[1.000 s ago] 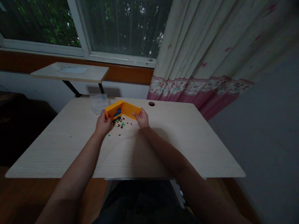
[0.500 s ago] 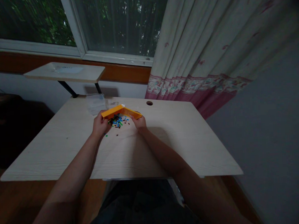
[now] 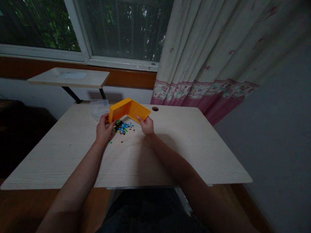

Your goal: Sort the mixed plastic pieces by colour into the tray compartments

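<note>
An orange plastic box (image 3: 129,110) is held tilted above a pale wooden table (image 3: 69,158), its open side turned toward me. My left hand (image 3: 103,129) grips its left corner and my right hand (image 3: 146,124) grips its right edge. Below the box a small heap of tiny blue, green and dark pieces (image 3: 122,127) lies on the table between my hands. A few stray pieces lie nearer to me.
A clear plastic container (image 3: 99,108) stands behind the box at the table's far edge. A cable hole (image 3: 155,109) is to the right of the box. A small side table (image 3: 68,77) stands under the window, and a curtain (image 3: 207,59) hangs at right.
The box was tipped flat over the table, spilling more coloured pieces onto the heap. It has now been lifted and tilted back up, and looks empty.
</note>
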Available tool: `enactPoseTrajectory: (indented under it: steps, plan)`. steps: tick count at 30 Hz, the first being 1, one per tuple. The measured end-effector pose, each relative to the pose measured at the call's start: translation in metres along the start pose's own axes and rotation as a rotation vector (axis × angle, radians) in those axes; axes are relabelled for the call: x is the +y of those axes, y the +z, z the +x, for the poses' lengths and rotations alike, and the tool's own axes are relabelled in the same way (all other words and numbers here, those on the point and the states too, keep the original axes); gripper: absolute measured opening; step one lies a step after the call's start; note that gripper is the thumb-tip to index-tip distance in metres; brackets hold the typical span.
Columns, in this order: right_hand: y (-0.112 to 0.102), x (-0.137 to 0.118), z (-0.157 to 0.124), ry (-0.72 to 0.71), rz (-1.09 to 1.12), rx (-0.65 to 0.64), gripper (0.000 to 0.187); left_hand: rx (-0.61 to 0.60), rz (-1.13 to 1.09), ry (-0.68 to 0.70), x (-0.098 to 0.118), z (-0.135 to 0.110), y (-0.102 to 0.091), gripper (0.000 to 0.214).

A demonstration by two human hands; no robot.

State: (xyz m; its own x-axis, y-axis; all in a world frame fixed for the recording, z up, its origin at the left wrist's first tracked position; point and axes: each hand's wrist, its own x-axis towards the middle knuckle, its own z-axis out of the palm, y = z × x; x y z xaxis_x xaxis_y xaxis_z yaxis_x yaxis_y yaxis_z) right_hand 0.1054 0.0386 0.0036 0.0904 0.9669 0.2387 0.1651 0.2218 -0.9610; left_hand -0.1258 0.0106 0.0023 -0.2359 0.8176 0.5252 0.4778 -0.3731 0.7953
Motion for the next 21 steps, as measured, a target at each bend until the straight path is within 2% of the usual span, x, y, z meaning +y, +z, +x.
enactPoseTrajectory:
  steps: [3,6,9,13,17,19,21]
  plan:
    - [-0.001,-0.014,0.012,-0.083,0.118,-0.014,0.037,-0.076,-0.011,0.014,0.003,-0.001,0.001,0.056]
    - [-0.010,-0.033,0.034,-0.116,0.157,-0.020,0.034,-0.131,-0.083,0.042,0.009,-0.002,0.000,0.053]
    - [-0.025,-0.055,0.067,-0.143,0.126,-0.043,0.036,-0.074,-0.152,0.015,0.012,-0.001,-0.002,0.050]
    - [-0.044,-0.073,0.116,-0.105,0.121,-0.080,0.041,0.034,-0.183,-0.014,0.013,0.001,-0.004,0.048]
    - [-0.051,-0.065,0.155,-0.002,0.103,0.012,0.041,0.124,-0.166,-0.016,0.009,0.003,-0.005,0.046]
    - [-0.050,-0.053,0.164,0.079,0.170,0.036,0.039,0.178,-0.163,-0.025,0.006,0.005,-0.006,0.045]
    - [-0.044,-0.039,0.164,0.088,0.221,0.053,0.038,0.239,-0.175,-0.039,0.003,0.007,-0.007,0.044]
